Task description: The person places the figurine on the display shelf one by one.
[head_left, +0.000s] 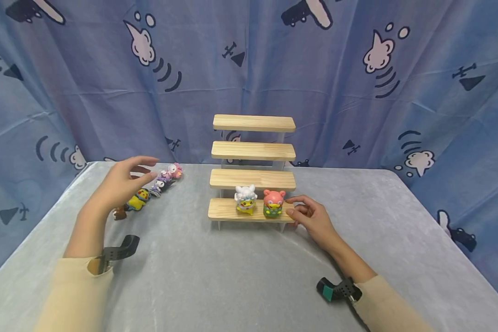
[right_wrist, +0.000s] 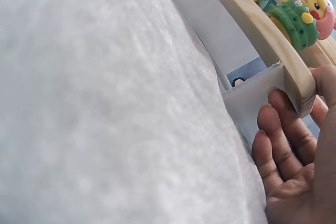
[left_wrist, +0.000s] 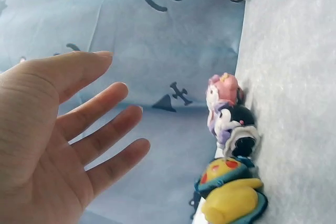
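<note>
My right hand (head_left: 315, 223) grips the right end of the lowest step of a wooden tiered display stand (head_left: 253, 179). In the right wrist view, its fingers (right_wrist: 286, 145) curl below the board, against the clear side support. On that step stand two figurines, one with a white fluffy hat (head_left: 246, 199) and one in a pink hood and green outfit (head_left: 273, 204). My left hand (head_left: 120, 183) hovers, fingers spread and holding nothing, over a row of figurines lying on the table. Among them are a yellow-and-blue figurine (left_wrist: 231, 190), a black-and-white one (left_wrist: 239, 129) and a pink one (left_wrist: 224, 88).
A brown figurine (head_left: 119, 213) lies at the near end of the row, partly behind the left wrist. The stand's three upper steps bear no figurines. A grey cloth covers the table (head_left: 199, 276), and a blue patterned curtain (head_left: 249, 69) hangs behind it.
</note>
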A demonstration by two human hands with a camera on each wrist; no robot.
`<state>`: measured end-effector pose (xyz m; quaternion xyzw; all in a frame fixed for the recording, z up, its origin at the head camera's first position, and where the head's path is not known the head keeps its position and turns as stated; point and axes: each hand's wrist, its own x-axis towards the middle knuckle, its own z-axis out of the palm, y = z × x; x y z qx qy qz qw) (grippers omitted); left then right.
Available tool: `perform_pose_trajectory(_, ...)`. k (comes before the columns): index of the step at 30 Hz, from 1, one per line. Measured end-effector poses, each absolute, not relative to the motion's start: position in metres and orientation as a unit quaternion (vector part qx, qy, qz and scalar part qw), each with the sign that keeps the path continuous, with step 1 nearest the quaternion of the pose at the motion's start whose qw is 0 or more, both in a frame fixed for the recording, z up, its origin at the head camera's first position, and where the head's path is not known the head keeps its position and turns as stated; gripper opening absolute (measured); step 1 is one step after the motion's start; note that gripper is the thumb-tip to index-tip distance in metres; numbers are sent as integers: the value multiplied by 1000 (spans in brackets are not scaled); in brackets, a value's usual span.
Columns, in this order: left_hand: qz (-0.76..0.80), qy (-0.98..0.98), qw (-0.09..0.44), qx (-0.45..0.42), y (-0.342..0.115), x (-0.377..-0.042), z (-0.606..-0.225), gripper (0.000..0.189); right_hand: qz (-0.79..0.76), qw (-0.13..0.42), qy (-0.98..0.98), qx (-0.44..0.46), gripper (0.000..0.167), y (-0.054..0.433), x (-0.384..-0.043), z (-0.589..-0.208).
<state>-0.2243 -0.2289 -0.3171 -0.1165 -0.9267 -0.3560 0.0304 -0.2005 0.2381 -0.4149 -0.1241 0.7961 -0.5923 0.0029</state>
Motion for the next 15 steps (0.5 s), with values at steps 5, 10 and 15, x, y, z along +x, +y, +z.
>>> perform_pose_trajectory(5, -354, -929, 15, -104, -235, -227, -322, 46, -591, 3, 797, -122, 34, 238, -200, -414)
perform_pose_trajectory(10, -355, -929, 12, -104, -243, -231, -331, 47, -589, 2, 799, -121, 34, 238, -201, -415)
perform_pose_trajectory(15, -352, -930, 11, -106, -248, -235, -340, 48, -587, 1, 800, -124, 34, 238, -201, -415)
